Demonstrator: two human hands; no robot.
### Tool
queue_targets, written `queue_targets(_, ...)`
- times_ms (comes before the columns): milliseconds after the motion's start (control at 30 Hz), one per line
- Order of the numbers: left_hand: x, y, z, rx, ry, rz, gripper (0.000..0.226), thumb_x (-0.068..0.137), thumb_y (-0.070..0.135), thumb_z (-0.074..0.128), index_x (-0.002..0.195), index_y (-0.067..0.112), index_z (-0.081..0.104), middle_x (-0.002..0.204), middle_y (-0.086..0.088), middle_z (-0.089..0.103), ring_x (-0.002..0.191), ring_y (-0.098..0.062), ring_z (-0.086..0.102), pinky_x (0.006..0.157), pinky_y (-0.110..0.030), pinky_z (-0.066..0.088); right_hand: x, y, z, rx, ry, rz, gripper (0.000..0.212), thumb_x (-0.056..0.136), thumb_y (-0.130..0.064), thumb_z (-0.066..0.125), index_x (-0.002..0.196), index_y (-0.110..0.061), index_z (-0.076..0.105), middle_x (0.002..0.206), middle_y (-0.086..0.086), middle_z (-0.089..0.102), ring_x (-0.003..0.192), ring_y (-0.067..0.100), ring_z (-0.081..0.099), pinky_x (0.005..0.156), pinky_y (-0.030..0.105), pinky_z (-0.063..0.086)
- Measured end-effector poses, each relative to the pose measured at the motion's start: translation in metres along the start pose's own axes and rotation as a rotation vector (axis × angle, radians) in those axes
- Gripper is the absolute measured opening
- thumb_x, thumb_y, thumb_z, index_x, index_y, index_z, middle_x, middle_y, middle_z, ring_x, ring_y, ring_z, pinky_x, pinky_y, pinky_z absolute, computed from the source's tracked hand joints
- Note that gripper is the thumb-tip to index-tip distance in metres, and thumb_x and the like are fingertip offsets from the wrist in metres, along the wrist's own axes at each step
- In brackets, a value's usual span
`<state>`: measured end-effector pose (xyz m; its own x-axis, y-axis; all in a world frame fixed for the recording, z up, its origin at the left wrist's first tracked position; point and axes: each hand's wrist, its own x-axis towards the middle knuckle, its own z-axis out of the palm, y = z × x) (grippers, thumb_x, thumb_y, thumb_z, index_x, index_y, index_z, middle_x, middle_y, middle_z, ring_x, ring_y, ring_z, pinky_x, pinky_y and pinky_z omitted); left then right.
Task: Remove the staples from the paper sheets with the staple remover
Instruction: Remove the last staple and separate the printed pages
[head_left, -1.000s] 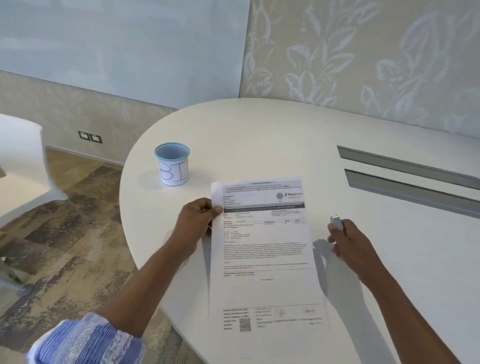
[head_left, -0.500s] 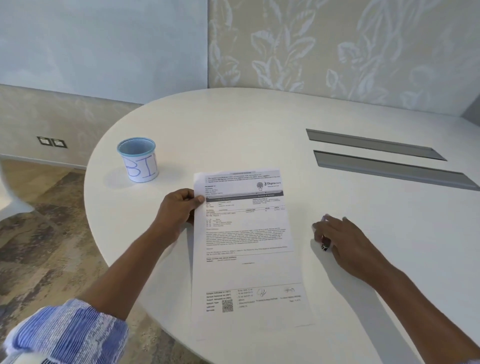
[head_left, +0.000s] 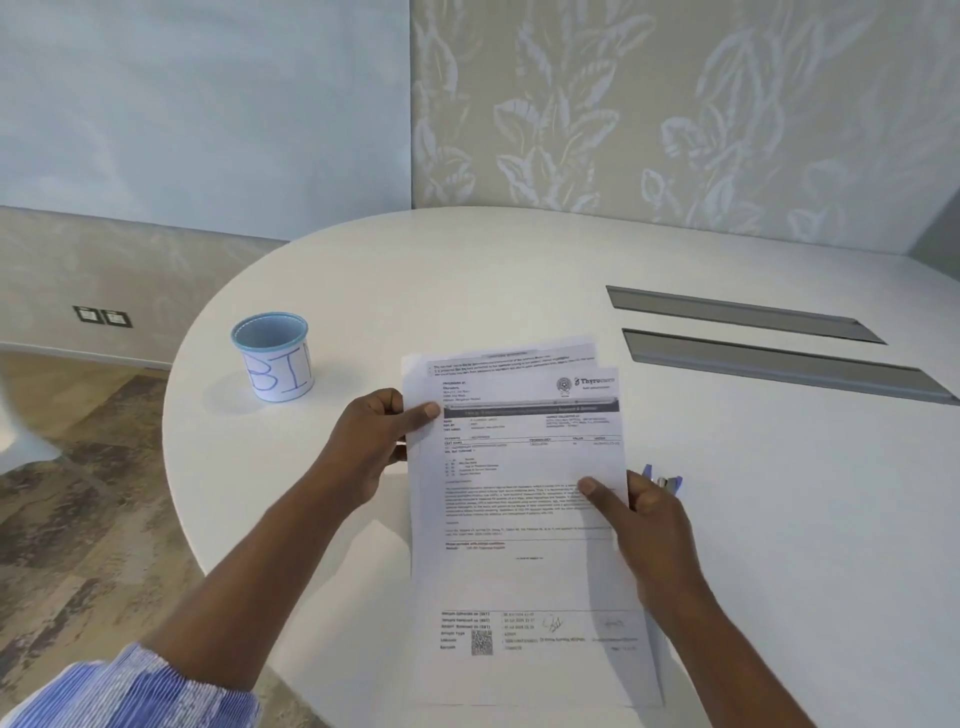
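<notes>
Two printed paper sheets (head_left: 524, 499) held over the near edge of the white desk (head_left: 779, 519), top sheet slid slightly down and right so the header of the back one peeks out at 12 o'clock. Left hand (head_left: 371, 449) at the sheets' 9 o'clock edge, near the upper corner: thumb laid flat on the printed face, fingers (head_left: 400, 447) tucked behind, pinching the paper. Right hand (head_left: 649, 530) at the 3 o'clock edge, thumb pressed on the front about mid-page, remaining fingers curled behind the sheet, gripping it. Staple remover (head_left: 662, 480), blue with a glint of metal, lying on the desk just beyond the right hand's knuckles, at about 1 o'clock from that hand; touching the hand or not, cannot tell. No staple discernible in the blurred print. White cup (head_left: 275, 358) with a blue rim and "BI" handwritten on its side standing upright at 10 o'clock from the sheets, well apart. Two grey recessed slots (head_left: 779, 348) in the desk at 2 o'clock. Blue striped sleeve (head_left: 135, 691) at the lower left corner.
</notes>
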<state>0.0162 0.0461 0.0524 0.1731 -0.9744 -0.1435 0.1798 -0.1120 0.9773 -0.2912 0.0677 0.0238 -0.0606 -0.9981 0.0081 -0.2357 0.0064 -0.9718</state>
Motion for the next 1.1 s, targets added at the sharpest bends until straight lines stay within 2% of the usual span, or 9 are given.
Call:
queue_targets(67,0.002,0.002,-0.001,-0.038,-0.008,-0.001,0.033,0.087,0.023,0.082,0.072,0.015,0.053,0.081,-0.004,0.080,0.070,-0.020,0.075,0.060,-0.030,0.061,0.000,-0.003,0.001,0.049,-0.016,0.003,0.006,0.089,-0.036,0.077,0.085,-0.038,0.082,0.089,-0.012,0.082,0.088,0.011,0.076,0.067,0.012,0.055)
queue_targets(167,0.003,0.003,-0.001,-0.064,-0.014,0.013,0.036,0.094,0.026,0.074,0.061,0.020,0.062,0.074,0.001,0.074,0.065,-0.016,0.069,0.060,-0.028,0.057,0.005,-0.001,-0.004,0.072,0.006,0.037,0.015,0.090,-0.039,0.075,0.086,-0.026,0.082,0.094,-0.010,0.082,0.094,0.016,0.076,0.086,0.036,0.060)
queue_targets(333,0.006,0.004,0.001,-0.067,0.045,0.007,0.015,0.100,0.016,0.068,0.090,0.010,0.078,0.093,-0.006,0.083,0.075,-0.018,0.075,0.065,-0.030,0.061,0.009,0.000,-0.012,0.172,-0.006,0.065,0.013,0.095,-0.029,0.069,0.103,-0.025,0.079,0.108,-0.011,0.080,0.107,0.015,0.074,0.102,0.038,0.052)
queue_targets(533,0.012,0.005,0.008,-0.017,0.192,0.100,0.006,0.097,0.011,0.071,0.097,0.014,0.066,0.081,-0.003,0.081,0.075,-0.023,0.074,0.067,-0.035,0.060,0.009,-0.001,-0.015,0.215,0.028,-0.018,0.013,0.091,-0.020,0.075,0.102,-0.026,0.079,0.103,-0.007,0.082,0.093,0.009,0.077,0.077,0.021,0.057)
queue_targets(600,0.015,0.002,0.009,0.047,0.254,0.172,0.024,0.095,0.012,0.072,0.111,0.027,0.062,0.084,-0.004,0.077,0.081,-0.025,0.071,0.075,-0.041,0.056,0.009,-0.003,-0.016,0.222,0.040,-0.039,0.014,0.091,-0.021,0.076,0.098,-0.032,0.082,0.099,-0.010,0.082,0.074,-0.001,0.074,0.067,0.012,0.053)
queue_targets(700,0.015,-0.003,0.010,0.192,0.286,0.276,0.046,0.093,0.016,0.069,0.120,0.052,0.060,0.094,-0.005,0.074,0.084,-0.018,0.068,0.073,-0.034,0.055,0.011,-0.002,-0.017,0.178,0.063,-0.069,0.010,0.091,-0.030,0.074,0.095,-0.033,0.082,0.089,-0.016,0.080,0.064,-0.007,0.067,0.077,0.021,0.047)
queue_targets(833,0.015,-0.008,0.017,0.143,0.207,0.261,0.009,0.096,0.028,0.071,0.097,0.030,0.080,0.100,0.006,0.081,0.089,-0.008,0.071,0.085,-0.031,0.053,0.012,-0.001,-0.018,0.124,0.088,-0.073,0.024,0.089,-0.041,0.070,0.066,-0.040,0.076,0.054,-0.019,0.065,0.042,-0.005,0.051,0.046,0.007,0.038)
queue_targets(933,0.012,-0.007,0.021,0.085,0.103,0.195,0.028,0.084,0.047,0.080,0.090,0.021,0.081,0.097,0.003,0.083,0.086,-0.009,0.075,0.078,-0.030,0.056,0.012,0.002,-0.021,0.111,0.047,-0.027,0.020,0.087,-0.048,0.068,0.080,-0.034,0.080,0.072,-0.012,0.075,0.054,-0.001,0.059,0.053,0.014,0.045)
queue_targets(1100,0.014,-0.007,0.022,0.082,0.098,0.182,0.015,0.085,0.031,0.080,0.077,0.020,0.074,0.083,0.002,0.077,0.075,-0.020,0.068,0.073,-0.036,0.056,0.011,0.005,-0.023,0.151,-0.048,0.063,0.016,0.097,-0.031,0.066,0.102,-0.032,0.081,0.106,-0.006,0.081,0.094,0.014,0.076,0.079,0.033,0.054)
